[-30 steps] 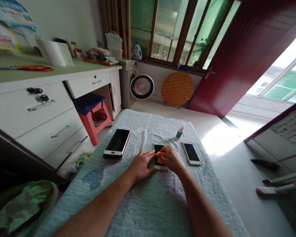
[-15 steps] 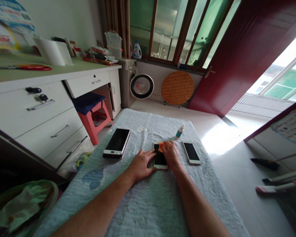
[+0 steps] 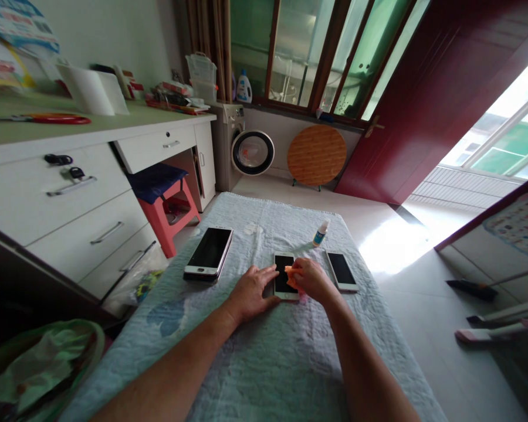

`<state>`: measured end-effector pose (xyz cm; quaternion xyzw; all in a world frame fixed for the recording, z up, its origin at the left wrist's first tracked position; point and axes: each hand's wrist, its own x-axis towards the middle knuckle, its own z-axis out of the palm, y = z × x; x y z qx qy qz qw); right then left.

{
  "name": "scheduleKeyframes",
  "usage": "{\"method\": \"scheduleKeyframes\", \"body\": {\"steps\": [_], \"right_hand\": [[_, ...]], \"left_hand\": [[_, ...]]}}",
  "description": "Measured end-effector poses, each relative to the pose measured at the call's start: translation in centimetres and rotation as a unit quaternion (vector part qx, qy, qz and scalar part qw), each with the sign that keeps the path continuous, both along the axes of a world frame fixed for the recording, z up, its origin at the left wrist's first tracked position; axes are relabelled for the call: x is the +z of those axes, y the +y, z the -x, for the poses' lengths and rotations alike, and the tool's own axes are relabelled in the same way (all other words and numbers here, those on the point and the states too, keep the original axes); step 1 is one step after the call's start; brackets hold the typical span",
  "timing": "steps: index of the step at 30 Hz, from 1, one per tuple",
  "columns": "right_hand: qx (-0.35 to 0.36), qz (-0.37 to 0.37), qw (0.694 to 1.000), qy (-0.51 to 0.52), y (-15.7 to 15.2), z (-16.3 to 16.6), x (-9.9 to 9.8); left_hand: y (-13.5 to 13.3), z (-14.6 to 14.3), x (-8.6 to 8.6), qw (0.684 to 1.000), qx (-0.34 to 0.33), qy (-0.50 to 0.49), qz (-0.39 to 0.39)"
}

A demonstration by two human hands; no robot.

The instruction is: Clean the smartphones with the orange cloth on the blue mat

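A small white phone (image 3: 283, 272) with a dark screen lies in the middle of a table under a pale blue quilted cover (image 3: 255, 363). My left hand (image 3: 250, 291) rests flat beside its left edge, fingers stretched out and touching it. My right hand (image 3: 310, 279) is closed on a small orange cloth (image 3: 290, 274) and presses it on the lower right part of the screen. A larger phone (image 3: 209, 252) lies to the left, another white phone (image 3: 341, 271) to the right. A small spray bottle (image 3: 321, 233) lies just beyond them.
White desk drawers (image 3: 70, 199) and a red stool (image 3: 169, 208) stand to the left of the table. A washing machine (image 3: 242, 149) and a round wooden board (image 3: 317, 156) are against the far wall. A green bag (image 3: 39, 363) is at lower left, brooms at right.
My right hand with the orange cloth went up to the top of the phone's screen and has come back down to its lower part. My left hand has stayed in place.
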<state>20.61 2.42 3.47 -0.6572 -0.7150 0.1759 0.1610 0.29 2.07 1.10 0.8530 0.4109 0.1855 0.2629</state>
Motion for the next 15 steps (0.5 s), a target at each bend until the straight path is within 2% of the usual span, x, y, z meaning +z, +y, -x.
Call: {"method": "scheduleKeyframes", "body": {"steps": [3, 7, 15], "right_hand": [[0.035, 0.077, 0.996, 0.003, -0.9, -0.5, 1.3], [0.074, 0.141, 0.987, -0.007, -1.7, -0.7, 2.4], [0.109, 0.163, 0.98, -0.015, -2.4, 0.0, 3.2]], "left_hand": [[0.0, 0.0, -0.2, 1.0, 0.006, 0.0, 0.002], [0.1, 0.1, -0.4, 1.0, 0.008, -0.006, -0.002], [0.0, 0.0, 0.1, 1.0, 0.009, 0.004, 0.005]]}}
